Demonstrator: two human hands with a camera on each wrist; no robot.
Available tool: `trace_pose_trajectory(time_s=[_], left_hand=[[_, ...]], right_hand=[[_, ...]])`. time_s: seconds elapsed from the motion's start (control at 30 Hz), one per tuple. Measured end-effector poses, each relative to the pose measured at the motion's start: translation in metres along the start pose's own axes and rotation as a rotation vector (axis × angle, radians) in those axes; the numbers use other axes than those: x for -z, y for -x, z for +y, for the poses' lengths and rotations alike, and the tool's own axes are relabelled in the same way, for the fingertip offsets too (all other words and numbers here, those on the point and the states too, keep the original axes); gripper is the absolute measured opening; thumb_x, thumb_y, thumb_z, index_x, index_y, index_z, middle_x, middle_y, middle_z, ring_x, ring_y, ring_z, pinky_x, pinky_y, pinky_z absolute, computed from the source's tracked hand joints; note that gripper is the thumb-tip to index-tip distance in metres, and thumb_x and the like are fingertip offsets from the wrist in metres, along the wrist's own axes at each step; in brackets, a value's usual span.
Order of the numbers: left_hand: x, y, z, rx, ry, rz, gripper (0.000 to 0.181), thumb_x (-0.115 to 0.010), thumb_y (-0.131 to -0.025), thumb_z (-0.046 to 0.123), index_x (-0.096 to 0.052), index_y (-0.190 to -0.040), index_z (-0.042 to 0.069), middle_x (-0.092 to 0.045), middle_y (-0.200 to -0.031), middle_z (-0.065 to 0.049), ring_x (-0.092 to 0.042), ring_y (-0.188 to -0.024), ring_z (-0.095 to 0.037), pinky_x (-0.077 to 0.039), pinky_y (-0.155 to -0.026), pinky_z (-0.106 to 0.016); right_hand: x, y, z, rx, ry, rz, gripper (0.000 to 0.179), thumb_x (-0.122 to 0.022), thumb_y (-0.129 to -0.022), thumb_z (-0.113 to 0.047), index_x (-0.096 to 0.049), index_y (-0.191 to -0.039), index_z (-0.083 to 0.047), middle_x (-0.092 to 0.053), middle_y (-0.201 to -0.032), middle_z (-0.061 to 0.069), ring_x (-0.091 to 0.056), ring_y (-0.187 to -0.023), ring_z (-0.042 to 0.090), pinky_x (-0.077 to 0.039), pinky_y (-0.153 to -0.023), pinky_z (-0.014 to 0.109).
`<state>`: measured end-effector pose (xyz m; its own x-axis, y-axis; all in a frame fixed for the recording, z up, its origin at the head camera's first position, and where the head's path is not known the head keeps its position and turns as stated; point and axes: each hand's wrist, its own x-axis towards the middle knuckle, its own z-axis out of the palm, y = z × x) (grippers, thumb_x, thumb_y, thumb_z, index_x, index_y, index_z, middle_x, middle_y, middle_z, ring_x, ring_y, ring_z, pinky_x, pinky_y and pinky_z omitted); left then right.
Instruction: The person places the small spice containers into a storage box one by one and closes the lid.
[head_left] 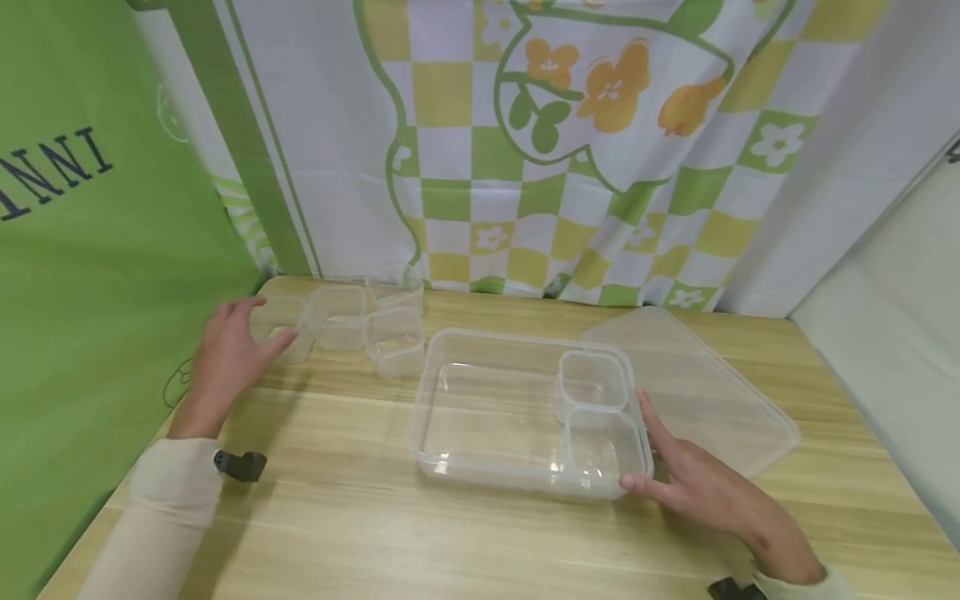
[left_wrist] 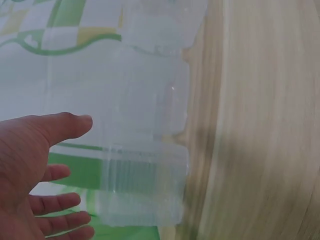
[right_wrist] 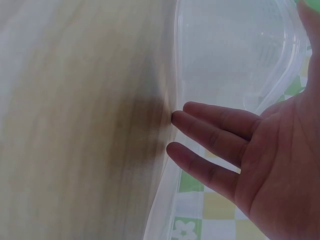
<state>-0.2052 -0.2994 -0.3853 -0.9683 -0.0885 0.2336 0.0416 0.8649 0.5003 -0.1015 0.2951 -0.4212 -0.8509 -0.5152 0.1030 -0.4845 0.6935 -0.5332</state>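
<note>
**Cups beside box; both hands spread**

Clear rectangular plastic box [head_left: 487,417] is seemingly steadied at four o'clock by spread right hand [head_left: 697,479]. Inside, two clear square plastic cups [head_left: 603,446] are stood. Outermost loose cup [head_left: 294,343], at ten o'clock, is ungripped by spread left hand [head_left: 232,342]; gap shown plainly only by left wrist view.

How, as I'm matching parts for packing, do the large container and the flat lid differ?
The large container has raised walls; the flat lid looks thin. The container holds two small cups; the lid holds none. Both are see-through and rest on the table.
</note>
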Motion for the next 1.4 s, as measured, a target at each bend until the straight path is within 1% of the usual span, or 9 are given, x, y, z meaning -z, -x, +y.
trace_pose_trajectory(time_s=[0.13,0.27,0.4,0.53,0.7,0.83,1.0,1.2,1.4], left_hand=[[-0.002,-0.002,-0.009,0.053,0.006,-0.016,0.083,-0.071,-0.096,0.046,-0.037,-0.152,-0.005,-0.029,-0.149,-0.042,-0.036,-0.128,-0.063,-0.036,-0.094,-0.079],[-0.002,-0.005,-0.018,0.069,0.027,-0.058,0.088,-0.069,-0.097,0.049,-0.033,-0.154,-0.007,-0.027,-0.149,-0.044,-0.031,-0.131,-0.065,-0.031,-0.098,-0.079],[0.002,-0.010,-0.026,0.033,0.084,-0.123,0.087,-0.069,-0.098,0.044,-0.031,-0.152,-0.013,-0.029,-0.149,-0.046,-0.030,-0.134,-0.064,-0.028,-0.104,-0.076],[0.010,-0.018,-0.032,-0.005,0.133,-0.211,0.084,-0.070,-0.099,0.037,-0.030,-0.151,-0.015,-0.032,-0.149,-0.045,-0.033,-0.133,-0.064,-0.032,-0.104,-0.073],[0.027,-0.026,-0.039,-0.005,0.141,-0.346,0.087,-0.072,-0.098,0.033,-0.024,-0.156,-0.010,-0.031,-0.148,-0.045,-0.035,-0.132,-0.062,-0.038,-0.099,-0.073],[0.037,-0.034,-0.043,-0.072,0.121,-0.416,0.083,-0.073,-0.097,0.027,-0.026,-0.156,-0.008,-0.030,-0.150,-0.044,-0.036,-0.132,-0.061,-0.040,-0.097,-0.073],[0.044,-0.044,-0.047,-0.160,0.081,-0.462,0.069,-0.074,-0.096,0.018,-0.039,-0.149,-0.009,-0.033,-0.150,-0.040,-0.040,-0.128,-0.060,-0.041,-0.096,-0.072],[0.047,-0.051,-0.056,-0.176,0.067,-0.486,0.058,-0.072,-0.095,0.009,-0.046,-0.143,-0.012,-0.041,-0.145,-0.040,-0.046,-0.127,-0.059,-0.045,-0.097,-0.068],[0.049,-0.058,-0.058,-0.198,0.054,-0.506,0.053,-0.072,-0.093,0.003,-0.051,-0.138,-0.013,-0.027,-0.153,-0.042,-0.044,-0.128,-0.061,-0.040,-0.101,-0.069]], right_hand=[[0.000,-0.001,-0.001,-0.007,-0.004,-0.011,0.110,-0.074,-0.097,-0.028,0.012,-0.164,-0.015,-0.051,-0.142,0.035,-0.061,-0.119,0.043,-0.047,-0.096,0.065],[0.000,-0.002,-0.001,-0.012,-0.006,-0.017,0.110,-0.074,-0.097,-0.028,0.012,-0.164,-0.015,-0.054,-0.140,0.034,-0.061,-0.120,0.041,-0.047,-0.096,0.065],[0.000,-0.002,-0.001,-0.016,-0.014,-0.017,0.110,-0.074,-0.097,-0.028,0.012,-0.164,-0.016,-0.053,-0.141,0.034,-0.061,-0.120,0.042,-0.046,-0.096,0.065],[0.000,-0.001,-0.001,-0.005,-0.018,-0.013,0.111,-0.075,-0.096,-0.028,0.012,-0.164,-0.015,-0.055,-0.139,0.034,-0.062,-0.118,0.042,-0.047,-0.095,0.065],[0.001,0.000,-0.001,0.010,-0.008,-0.010,0.113,-0.076,-0.095,-0.029,0.011,-0.164,-0.014,-0.057,-0.136,0.034,-0.064,-0.116,0.042,-0.048,-0.094,0.065],[0.001,0.000,-0.001,0.006,-0.002,-0.007,0.113,-0.076,-0.095,-0.030,0.011,-0.165,-0.015,-0.057,-0.136,0.034,-0.063,-0.117,0.042,-0.048,-0.094,0.064],[0.000,0.001,0.000,0.009,0.000,0.002,0.113,-0.077,-0.095,-0.029,0.010,-0.165,-0.014,-0.056,-0.137,0.035,-0.063,-0.116,0.045,-0.048,-0.095,0.064],[0.000,0.000,0.000,-0.015,0.013,-0.003,0.110,-0.075,-0.096,-0.030,0.011,-0.165,-0.015,-0.057,-0.137,0.033,-0.061,-0.119,0.040,-0.047,-0.097,0.064],[-0.001,0.000,0.000,0.004,0.009,0.006,0.111,-0.076,-0.095,-0.029,0.010,-0.165,-0.015,-0.053,-0.140,0.035,-0.061,-0.119,0.043,-0.047,-0.096,0.064]])
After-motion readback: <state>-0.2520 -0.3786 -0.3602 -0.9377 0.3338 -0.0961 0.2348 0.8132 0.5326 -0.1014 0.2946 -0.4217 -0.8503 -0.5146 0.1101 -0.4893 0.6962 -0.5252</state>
